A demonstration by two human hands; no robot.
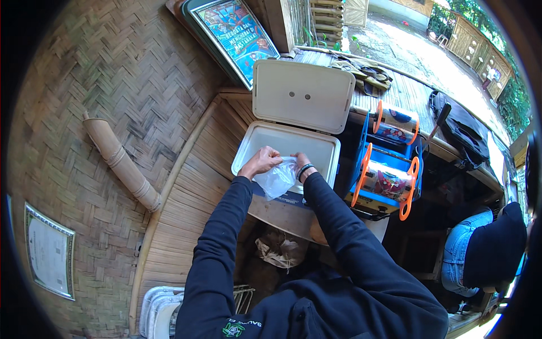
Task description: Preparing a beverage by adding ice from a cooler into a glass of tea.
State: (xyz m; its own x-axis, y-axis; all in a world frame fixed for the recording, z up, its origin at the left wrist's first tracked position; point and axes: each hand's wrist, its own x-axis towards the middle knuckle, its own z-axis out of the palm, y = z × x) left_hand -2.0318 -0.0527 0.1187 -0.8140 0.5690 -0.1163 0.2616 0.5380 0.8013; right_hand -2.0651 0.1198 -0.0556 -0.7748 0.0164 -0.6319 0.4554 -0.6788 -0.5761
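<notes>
Head view: I see the left hand (262, 161) and right hand (304, 163) grasping a clear plastic bag (276, 182) over the open white cooler (285, 136); a blue machine (393, 159) stands right.

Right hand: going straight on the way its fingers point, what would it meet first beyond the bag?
The right hand would probably meet the box's far rim; if it is higher than it looks, the open lid. Depth is unclear.

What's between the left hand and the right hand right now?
In the head view, a translucent plastic bag lies between the left hand and right hand, with the open white box behind it.
</notes>
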